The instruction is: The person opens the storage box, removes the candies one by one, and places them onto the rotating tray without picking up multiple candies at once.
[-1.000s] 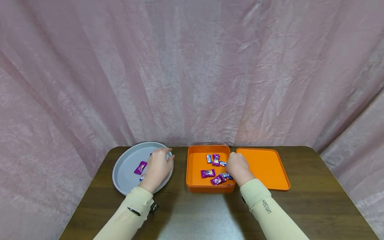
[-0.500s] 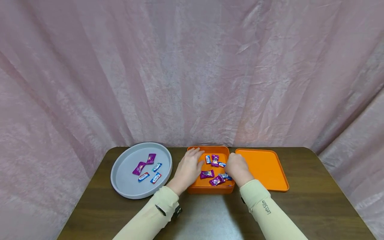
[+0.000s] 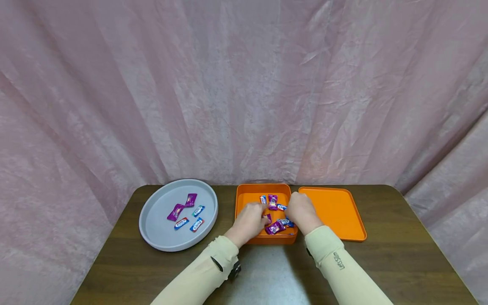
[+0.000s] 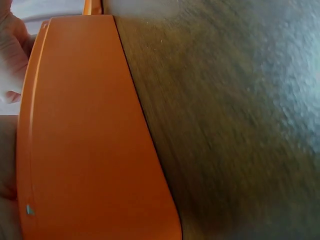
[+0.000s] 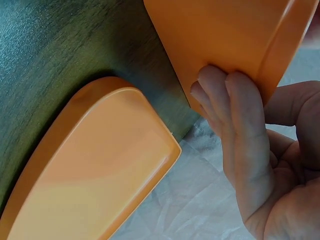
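My left hand reaches over the left side of the orange box, palm down. Its thumb and forefinger stand apart about a purple-wrapped candy, whose left part the hand hides. My right hand grips the box's right wall; in the right wrist view its fingers lie along the outside and the thumb goes over the rim. Inside the box lie more purple candies and small blue-and-white wrapped candies. The left wrist view mostly shows the box's front wall.
On the left, a round grey tray bears two purple candies and several blue-and-white ones. The orange lid lies right of the box on the dark wooden table. A pink curtain hangs behind.
My left hand has moved right, from over the grey tray into the orange box, down around a purple candy. One second ago it hid part of the tray. My right hand has stayed on the box.
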A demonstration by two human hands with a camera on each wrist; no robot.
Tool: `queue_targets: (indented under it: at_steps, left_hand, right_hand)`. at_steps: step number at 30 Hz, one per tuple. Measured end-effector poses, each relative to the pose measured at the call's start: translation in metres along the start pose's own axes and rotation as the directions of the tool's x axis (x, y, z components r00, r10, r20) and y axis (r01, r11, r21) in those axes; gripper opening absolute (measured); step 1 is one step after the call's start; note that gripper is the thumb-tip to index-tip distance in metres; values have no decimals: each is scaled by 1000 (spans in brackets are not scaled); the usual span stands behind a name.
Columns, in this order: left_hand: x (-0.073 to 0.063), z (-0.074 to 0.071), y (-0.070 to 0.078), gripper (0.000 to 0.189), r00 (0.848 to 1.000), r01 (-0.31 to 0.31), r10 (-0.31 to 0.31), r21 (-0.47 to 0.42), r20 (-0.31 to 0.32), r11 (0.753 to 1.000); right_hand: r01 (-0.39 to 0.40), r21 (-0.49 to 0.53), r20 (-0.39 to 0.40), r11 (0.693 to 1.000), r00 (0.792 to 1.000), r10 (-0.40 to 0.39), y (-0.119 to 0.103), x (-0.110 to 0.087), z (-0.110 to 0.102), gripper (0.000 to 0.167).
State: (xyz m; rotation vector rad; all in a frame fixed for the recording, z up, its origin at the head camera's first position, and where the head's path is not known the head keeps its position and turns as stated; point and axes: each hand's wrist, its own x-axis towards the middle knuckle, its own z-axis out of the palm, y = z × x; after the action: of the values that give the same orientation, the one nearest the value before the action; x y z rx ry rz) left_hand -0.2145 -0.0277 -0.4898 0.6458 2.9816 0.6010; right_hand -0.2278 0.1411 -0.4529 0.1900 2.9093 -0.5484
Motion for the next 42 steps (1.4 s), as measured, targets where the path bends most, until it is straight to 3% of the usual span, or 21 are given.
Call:
queue_targets:
  at_steps: [10,25,34,42]
  left_hand:
    - [-2,0,2,27,1000,31,-31,62,1,998]
    - [-2,3,-1,28,990,134,-133,-36,37,990]
    - [-2,3,-3,20,996,82,-86,-176,-15,981]
    - [-5,2,-4,27,993,-10,-12,-177,-118,984]
  right_hand:
    - [9,-12,-6,1000,1000,-9,-1,0,-2,31]
    - [-28,-3,14,1000,1000,28,-4,0,0,37]
    - [-19,4,6,1000,1000,19,-2,-1,0,36]
    - [-3,-11,-11,1000,1000,3,-1,-3,0,32]
